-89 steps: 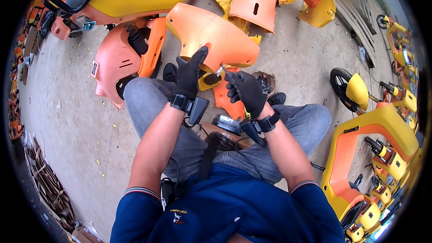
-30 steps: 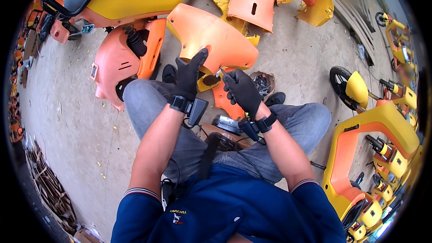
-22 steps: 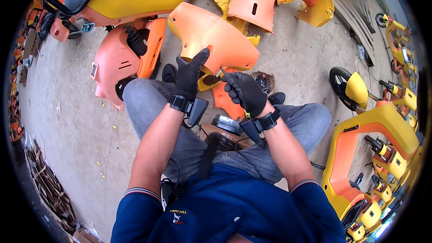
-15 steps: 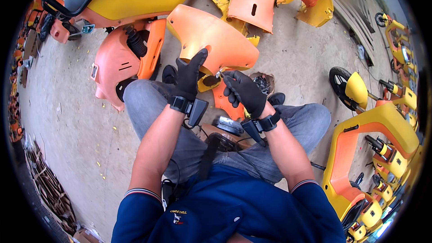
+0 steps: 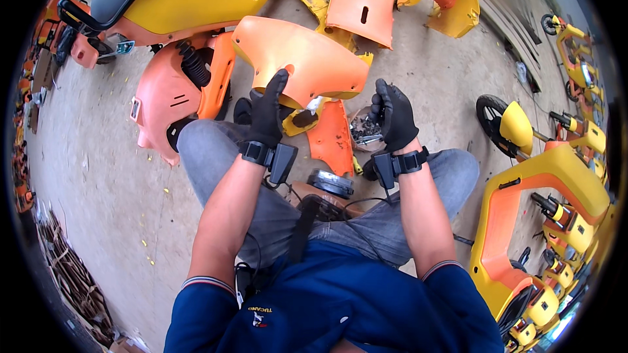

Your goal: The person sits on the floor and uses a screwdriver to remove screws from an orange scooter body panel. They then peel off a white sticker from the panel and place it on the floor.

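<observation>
In front of me is a broad orange plastic scooter panel, tilted, with round holes near its lower edge. My left hand, in a black glove, grips its lower left edge, fingertips resting on the outer face. A small white piece shows at the lower rim. To the right, my gloved right hand is held up off the panel, its fingers stretched out and nothing visible in them. Beside it is a bowl of small dark metal parts, partly covered by the hand. A narrow orange strip lies below the panel.
A roll of tape is between my legs. A pink-orange cowling stands left, below a yellow scooter body. Loose orange covers lie ahead. At right are a yellow scooter frame and a wheel. Long planks lie far right.
My right hand has left the panel's lower edge and moved right, its fingers straightening, which uncovers the bowl and strip. The panel has shifted slightly left and down, with my left hand still on it.
</observation>
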{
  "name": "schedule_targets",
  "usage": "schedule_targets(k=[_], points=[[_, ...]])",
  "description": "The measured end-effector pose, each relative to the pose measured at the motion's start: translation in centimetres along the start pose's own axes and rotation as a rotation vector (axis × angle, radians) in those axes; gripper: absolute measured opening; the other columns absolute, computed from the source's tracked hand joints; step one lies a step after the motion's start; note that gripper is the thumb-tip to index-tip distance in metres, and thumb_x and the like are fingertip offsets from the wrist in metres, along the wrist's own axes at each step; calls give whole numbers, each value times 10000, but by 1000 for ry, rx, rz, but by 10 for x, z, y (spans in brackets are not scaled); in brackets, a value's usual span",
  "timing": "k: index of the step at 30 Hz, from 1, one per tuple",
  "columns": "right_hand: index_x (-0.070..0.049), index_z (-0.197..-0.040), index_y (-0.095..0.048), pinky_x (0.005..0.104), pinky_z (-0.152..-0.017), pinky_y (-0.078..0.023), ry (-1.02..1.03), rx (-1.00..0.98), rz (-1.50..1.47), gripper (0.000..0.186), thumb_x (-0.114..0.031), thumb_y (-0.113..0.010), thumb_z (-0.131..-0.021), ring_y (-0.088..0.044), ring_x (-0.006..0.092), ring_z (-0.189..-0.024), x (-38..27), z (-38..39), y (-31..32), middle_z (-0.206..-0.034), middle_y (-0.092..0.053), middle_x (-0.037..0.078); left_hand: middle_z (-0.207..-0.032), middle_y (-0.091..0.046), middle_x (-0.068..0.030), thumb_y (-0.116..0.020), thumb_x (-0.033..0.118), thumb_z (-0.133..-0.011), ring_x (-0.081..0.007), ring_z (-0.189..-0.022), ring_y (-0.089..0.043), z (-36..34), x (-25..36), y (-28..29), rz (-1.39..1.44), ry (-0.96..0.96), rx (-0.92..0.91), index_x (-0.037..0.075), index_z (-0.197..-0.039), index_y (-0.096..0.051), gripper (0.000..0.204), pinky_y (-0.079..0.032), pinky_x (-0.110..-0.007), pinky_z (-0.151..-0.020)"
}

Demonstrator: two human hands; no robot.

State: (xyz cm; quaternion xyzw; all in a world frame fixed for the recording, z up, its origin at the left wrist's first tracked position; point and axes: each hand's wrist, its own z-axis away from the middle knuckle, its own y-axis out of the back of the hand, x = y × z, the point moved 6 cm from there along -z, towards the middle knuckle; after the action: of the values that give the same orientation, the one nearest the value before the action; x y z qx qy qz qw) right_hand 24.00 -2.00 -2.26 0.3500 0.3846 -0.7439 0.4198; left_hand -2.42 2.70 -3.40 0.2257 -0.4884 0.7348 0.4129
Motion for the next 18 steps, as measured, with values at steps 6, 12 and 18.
schedule_targets(k=[6,12,18], points=[[-87,-1060,-604,233,-520,-470,58,-16,51,253,-325,-582,-979,-519,61,-594,3,3,-13,-738,-541,-18,-1289,-564,-84,-636,369,-940,-244,-1157,-594,-2,-3,-4,86,67,-49,103,-1353,-481,515,-553,-428,-915],[-68,-1085,-590,203,-514,-464,92,-81,51,284,-319,-626,-958,-501,40,-567,-13,8,-25,-767,-531,-26,-1335,-546,-112,-580,432,-958,-265,-1202,-577,-2,-1,-8,164,109,-170,106,-1413,-393,590,-550,-440,-927],[-70,-1077,-612,205,-494,-419,58,-91,112,286,-313,-664,-935,-451,25,-555,-14,9,-24,-747,-495,-59,-1384,-495,-154,-585,420,-954,-313,-1242,-538,-2,-5,-16,241,158,-237,74,-1437,-362,635,-524,-475,-969]])
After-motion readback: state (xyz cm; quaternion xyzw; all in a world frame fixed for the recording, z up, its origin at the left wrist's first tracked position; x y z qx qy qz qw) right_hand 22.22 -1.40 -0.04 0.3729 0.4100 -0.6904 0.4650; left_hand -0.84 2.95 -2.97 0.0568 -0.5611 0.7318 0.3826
